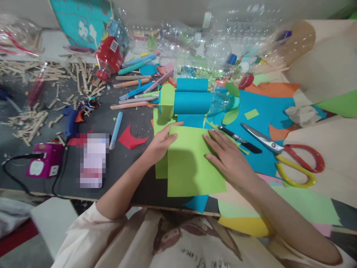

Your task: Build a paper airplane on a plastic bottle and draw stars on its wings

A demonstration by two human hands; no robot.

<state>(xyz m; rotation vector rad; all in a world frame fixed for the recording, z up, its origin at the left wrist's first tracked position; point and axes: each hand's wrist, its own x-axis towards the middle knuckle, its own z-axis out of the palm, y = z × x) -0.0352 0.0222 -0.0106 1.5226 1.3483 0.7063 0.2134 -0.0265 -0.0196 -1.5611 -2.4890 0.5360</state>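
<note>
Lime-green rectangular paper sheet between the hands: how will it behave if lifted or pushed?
The lime-green rectangular paper sheet is probably light, since it looks thin. Lifted by one corner, it would likely sag, being broad with no visible stiffening folds. Pushed, it may slide or drag the second lime-green paper sheet it overlaps.

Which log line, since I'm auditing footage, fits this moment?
left hand: touching top green sheet, left edge | right hand: resting on its right side | scissors: farther right

Lime-green sheet (192, 175): plain, smooth and four-sided, spread near the front edge of the dark tabletop (145, 190). Its left side overlaps a second green sheet (161, 169), seen as an upright strip.
</note>
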